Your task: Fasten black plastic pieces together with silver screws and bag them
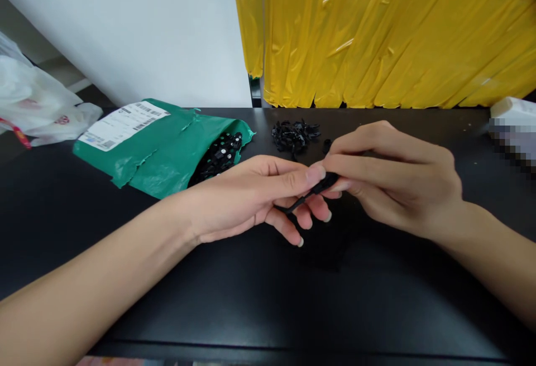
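Observation:
A small black part (pixel 296 204) with a thin stem is held between both hands above the dark table. My left hand (pixel 255 187) pinches it between thumb and fingers, its lower fingers loosely curled beneath. My right hand (pixel 393 176) grips the other end with its fingertips, which partly hide it. Behind the hands lies a pile of small black pieces (pixel 295 135). To the left, an open green plastic bag (pixel 167 143) with a white label shows more black pieces with shiny round spots (pixel 221 154) in its mouth.
The black table (pixel 268 304) spans the view. White plastic bags (pixel 46 101) sit at the far left. A white panel (pixel 167 31) and yellow plastic sheeting (pixel 377 31) stand behind the table. A white object (pixel 513 110), partly pixelated, is at the right edge.

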Demonstrator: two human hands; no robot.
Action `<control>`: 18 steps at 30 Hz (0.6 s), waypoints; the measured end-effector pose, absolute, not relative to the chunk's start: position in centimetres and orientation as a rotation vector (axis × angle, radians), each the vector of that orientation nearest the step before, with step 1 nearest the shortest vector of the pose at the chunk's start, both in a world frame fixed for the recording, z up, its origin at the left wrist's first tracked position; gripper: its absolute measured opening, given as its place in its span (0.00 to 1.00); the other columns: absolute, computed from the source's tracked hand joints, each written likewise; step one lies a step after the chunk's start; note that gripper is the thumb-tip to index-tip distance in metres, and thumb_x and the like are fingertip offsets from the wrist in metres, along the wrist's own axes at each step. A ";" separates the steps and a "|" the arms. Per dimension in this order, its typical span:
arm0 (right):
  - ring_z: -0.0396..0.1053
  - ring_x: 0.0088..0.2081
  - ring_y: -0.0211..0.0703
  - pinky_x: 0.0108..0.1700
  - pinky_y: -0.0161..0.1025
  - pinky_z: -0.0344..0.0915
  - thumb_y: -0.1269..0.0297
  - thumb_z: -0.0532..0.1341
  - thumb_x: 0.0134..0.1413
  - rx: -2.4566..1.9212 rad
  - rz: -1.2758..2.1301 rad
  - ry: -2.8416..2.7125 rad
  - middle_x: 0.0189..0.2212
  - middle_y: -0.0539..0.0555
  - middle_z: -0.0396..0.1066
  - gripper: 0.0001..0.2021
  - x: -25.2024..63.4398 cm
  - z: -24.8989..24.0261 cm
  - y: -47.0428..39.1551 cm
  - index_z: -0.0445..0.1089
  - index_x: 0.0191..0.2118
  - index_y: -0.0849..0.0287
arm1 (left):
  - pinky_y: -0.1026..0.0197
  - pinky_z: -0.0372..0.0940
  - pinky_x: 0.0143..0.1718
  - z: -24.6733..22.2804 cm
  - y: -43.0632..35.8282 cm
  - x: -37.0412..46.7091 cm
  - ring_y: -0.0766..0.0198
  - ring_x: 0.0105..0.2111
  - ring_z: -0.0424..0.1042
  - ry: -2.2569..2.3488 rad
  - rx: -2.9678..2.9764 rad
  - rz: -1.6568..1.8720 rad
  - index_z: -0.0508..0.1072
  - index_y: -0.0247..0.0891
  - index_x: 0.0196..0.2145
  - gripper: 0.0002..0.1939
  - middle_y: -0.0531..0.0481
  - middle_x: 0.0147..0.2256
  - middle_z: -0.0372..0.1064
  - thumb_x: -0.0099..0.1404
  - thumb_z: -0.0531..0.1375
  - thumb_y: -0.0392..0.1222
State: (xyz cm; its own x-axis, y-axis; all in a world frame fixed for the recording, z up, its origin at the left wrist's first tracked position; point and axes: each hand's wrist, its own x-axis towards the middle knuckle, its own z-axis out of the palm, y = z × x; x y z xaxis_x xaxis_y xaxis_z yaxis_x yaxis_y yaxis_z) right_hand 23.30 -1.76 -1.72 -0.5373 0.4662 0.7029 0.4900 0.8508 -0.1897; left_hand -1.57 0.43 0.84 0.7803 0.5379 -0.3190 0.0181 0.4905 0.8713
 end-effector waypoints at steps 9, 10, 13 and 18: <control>0.79 0.43 0.44 0.52 0.50 0.70 0.71 0.65 0.74 -0.514 -0.456 -2.436 0.55 0.55 0.83 0.13 24.6 -1.4 -0.8 0.74 0.59 0.52 | 0.72 0.76 0.32 1.1 0.4 -1.2 0.73 0.29 0.76 0.825 1.321 0.351 0.85 0.37 0.39 0.06 0.55 0.32 0.79 0.71 0.72 0.42; 0.79 0.42 0.44 0.52 0.51 0.69 0.71 0.64 0.75 -0.516 -0.490 -2.458 0.56 0.55 0.83 0.13 24.6 -1.3 -0.9 0.73 0.59 0.52 | 0.73 0.76 0.32 1.2 0.3 -1.1 0.73 0.29 0.76 0.881 1.384 0.352 0.85 0.37 0.39 0.05 0.55 0.32 0.79 0.71 0.71 0.41; 0.79 0.43 0.46 0.50 0.51 0.68 0.69 0.65 0.75 -0.587 -0.518 -2.487 0.57 0.56 0.83 0.13 24.4 -1.1 -0.8 0.73 0.60 0.52 | 0.73 0.74 0.32 1.3 0.2 -0.9 0.72 0.31 0.76 0.983 1.517 0.379 0.84 0.38 0.39 0.07 0.55 0.34 0.82 0.74 0.66 0.42; 0.80 0.48 0.55 0.47 0.52 0.69 0.61 0.62 0.76 -0.986 -0.311 -2.387 0.52 0.59 0.82 0.11 25.1 -1.3 0.3 0.78 0.57 0.54 | 0.72 0.73 0.31 1.0 0.6 -0.8 0.71 0.32 0.78 1.037 1.515 0.547 0.81 0.36 0.36 0.10 0.53 0.33 0.82 0.75 0.65 0.43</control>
